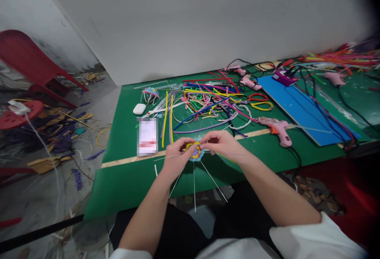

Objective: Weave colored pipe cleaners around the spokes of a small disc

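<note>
The green bench [124, 179] carries a tangle of coloured pipe cleaners [208, 100] toward its far edge. Near its front edge, the left hand [173, 156] and right hand [225, 144] close their fingertips on a woven disc [195, 152] held between them. Thin white spokes [194, 187] fan out below it.

Small yellow-and-blue woven disc [195, 151] with white spokes [194, 187] splaying downward.

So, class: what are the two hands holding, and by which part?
A small woven disc with white spokes: the left hand pinches its left rim, the right hand its right rim.
</note>
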`<state>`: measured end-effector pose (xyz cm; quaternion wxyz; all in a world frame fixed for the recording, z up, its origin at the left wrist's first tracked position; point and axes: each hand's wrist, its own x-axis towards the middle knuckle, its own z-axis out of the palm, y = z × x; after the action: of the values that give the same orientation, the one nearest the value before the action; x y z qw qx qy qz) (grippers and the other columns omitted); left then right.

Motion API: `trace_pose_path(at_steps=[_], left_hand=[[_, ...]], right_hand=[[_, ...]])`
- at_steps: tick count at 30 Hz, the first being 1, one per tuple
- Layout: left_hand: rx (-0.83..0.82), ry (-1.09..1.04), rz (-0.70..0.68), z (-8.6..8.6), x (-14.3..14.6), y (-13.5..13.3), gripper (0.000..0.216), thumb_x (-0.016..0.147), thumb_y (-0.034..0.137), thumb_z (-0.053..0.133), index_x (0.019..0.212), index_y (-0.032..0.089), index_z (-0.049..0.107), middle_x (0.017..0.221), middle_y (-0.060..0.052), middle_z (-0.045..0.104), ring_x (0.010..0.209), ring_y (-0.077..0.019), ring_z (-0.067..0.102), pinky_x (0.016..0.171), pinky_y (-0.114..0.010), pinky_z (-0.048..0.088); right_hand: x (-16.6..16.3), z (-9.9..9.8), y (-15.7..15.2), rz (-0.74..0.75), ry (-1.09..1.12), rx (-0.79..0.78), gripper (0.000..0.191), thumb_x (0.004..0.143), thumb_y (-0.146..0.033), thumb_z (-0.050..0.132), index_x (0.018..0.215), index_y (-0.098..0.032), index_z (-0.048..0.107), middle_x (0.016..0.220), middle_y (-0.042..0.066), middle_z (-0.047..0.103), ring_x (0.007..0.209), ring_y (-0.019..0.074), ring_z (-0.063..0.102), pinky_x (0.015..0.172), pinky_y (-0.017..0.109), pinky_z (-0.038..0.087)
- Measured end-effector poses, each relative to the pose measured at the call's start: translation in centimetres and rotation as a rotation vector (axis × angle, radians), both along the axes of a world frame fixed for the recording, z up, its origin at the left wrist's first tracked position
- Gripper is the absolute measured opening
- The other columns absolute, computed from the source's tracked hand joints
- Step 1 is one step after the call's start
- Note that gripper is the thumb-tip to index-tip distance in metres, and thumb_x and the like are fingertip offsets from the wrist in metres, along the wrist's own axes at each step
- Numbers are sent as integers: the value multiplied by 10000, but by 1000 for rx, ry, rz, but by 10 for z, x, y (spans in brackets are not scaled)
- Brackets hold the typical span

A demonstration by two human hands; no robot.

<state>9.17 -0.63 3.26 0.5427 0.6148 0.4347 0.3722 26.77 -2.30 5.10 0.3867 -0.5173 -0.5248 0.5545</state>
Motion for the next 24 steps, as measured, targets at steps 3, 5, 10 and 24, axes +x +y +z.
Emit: trace_pose_path(at_steps=[3, 5, 10, 24], left_hand=[[-6, 16, 1, 2, -1, 0, 193, 733, 338, 635, 834, 173, 631, 768, -8, 641, 655, -110, 576, 595, -207, 461], [-16, 19, -6, 2, -1, 0, 188, 734, 333, 635, 832, 173, 631, 761, -3, 640, 645, -102, 571, 586, -198, 455], [-41, -9, -17, 1, 0, 1, 215, 731, 346, 633, 847, 165, 636, 778, -12, 649, 653, -114, 579, 591, -212, 462], [0, 69, -3, -8, -3, 5, 224, 736, 362, 622, 848, 174, 665, 774, -23, 668, 642, -128, 582, 581, -223, 457]], right_hand=[[-1, 0, -1, -3, -37, 18, 227, 666, -345, 692, 732, -130, 662, 560, -5, 585, 458, 75, 473, 393, 190, 394], [-1, 0, -1, -2, -64, 34, 227, 672, -350, 686, 722, -130, 661, 529, -13, 563, 452, 77, 466, 388, 188, 383], [1, -5, -1, -13, -77, 57, 235, 680, -360, 683, 743, -135, 667, 515, -19, 557, 448, 84, 477, 394, 197, 385], [17, 4, -1, 179, -144, -105, 315, 706, -354, 652, 919, -123, 679, 655, 19, 628, 533, 87, 521, 439, 181, 433]])
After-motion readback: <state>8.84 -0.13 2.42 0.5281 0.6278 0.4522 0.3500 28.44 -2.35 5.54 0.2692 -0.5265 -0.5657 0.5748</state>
